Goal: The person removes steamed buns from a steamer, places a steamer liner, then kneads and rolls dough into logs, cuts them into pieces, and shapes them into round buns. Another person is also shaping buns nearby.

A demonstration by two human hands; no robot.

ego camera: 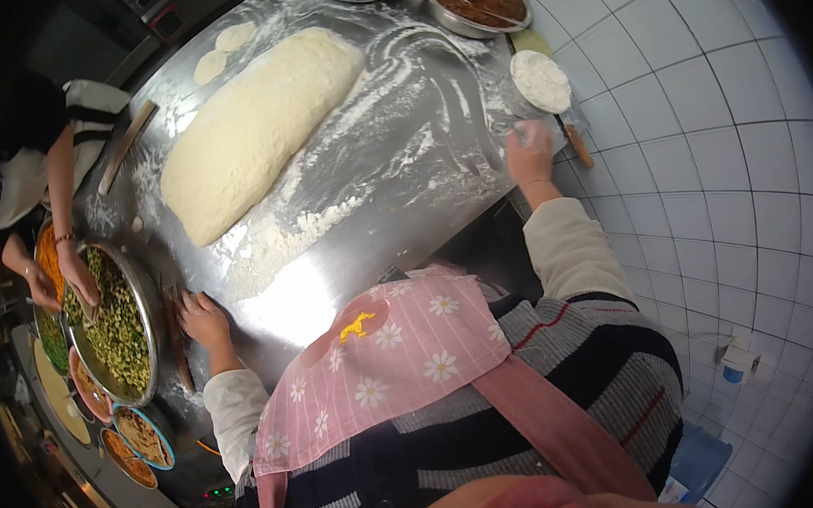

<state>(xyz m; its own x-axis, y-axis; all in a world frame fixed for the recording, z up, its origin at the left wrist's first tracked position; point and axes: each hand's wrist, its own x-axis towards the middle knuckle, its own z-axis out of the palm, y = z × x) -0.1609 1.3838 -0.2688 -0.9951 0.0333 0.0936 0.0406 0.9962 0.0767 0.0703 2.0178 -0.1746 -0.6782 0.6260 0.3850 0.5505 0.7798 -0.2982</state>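
Observation:
A large slab of dough (263, 130) lies on the floured steel table (401, 163) before me. My left hand (202, 319) is at the table's left side, fingers spread, their tips beside or touching a dark wooden rolling pin (178, 338). At the right edge of the table is my right hand (530, 152), blurred, with curled fingers. It is just below a bowl of white flour (541, 81) and left of a wooden handle (579, 147). Whether anything is inside the right hand is hidden. Loose flour (294, 236) is scattered between the dough and me.
A co-worker's hands (76, 278) are over a big steel bowl of chopped green filling (114, 328) on the left. Several smaller filling bowls (142, 438) surround it. Another rolling pin (128, 147) and two dough rounds (211, 67) lie farther back. A bowl of brown filling (478, 1) stands near the tiled wall (654, 85).

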